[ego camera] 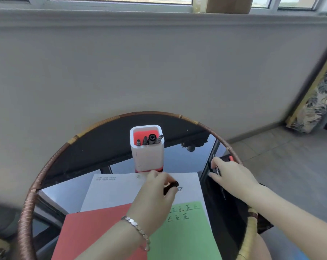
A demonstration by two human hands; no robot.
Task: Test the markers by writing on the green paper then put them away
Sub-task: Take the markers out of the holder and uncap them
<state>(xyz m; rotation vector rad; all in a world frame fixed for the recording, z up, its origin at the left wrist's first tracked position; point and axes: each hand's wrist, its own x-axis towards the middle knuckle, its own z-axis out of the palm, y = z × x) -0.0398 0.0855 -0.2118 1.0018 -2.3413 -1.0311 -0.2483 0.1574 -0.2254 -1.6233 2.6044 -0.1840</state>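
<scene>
As the left hand [155,192] grips it, the marker [171,187] angles away rightward.

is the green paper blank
No, the green paper carries two rows of handwritten characters near its top edge.

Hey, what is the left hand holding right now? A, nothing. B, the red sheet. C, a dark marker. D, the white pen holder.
C: the left hand grips a dark marker over the white paper.
</scene>
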